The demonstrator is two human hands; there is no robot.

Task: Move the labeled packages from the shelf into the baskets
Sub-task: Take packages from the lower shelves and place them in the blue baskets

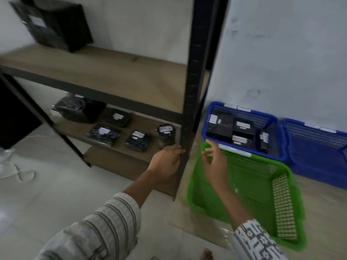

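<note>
Several black packages with white labels lie on the lower shelf [120, 145] of a black-framed rack, among them a round one [166, 133] at the right end and a flat one [138, 140] beside it. A big black package [54, 25] stands on the upper shelf. My left hand [166, 162] hovers at the lower shelf's front right corner, fingers apart, holding nothing. My right hand [216, 164] is open over the near left corner of the empty green basket [285, 199]. Several labeled packages [232, 128] sit inside a blue basket [244, 109] behind the green one.
A second blue basket [319, 147] stands to the right against the pale wall. The rack's black upright post [195, 81] rises between my hands. A dark object [13, 117] stands at the left on the tiled floor, with a white cord [20, 173] nearby.
</note>
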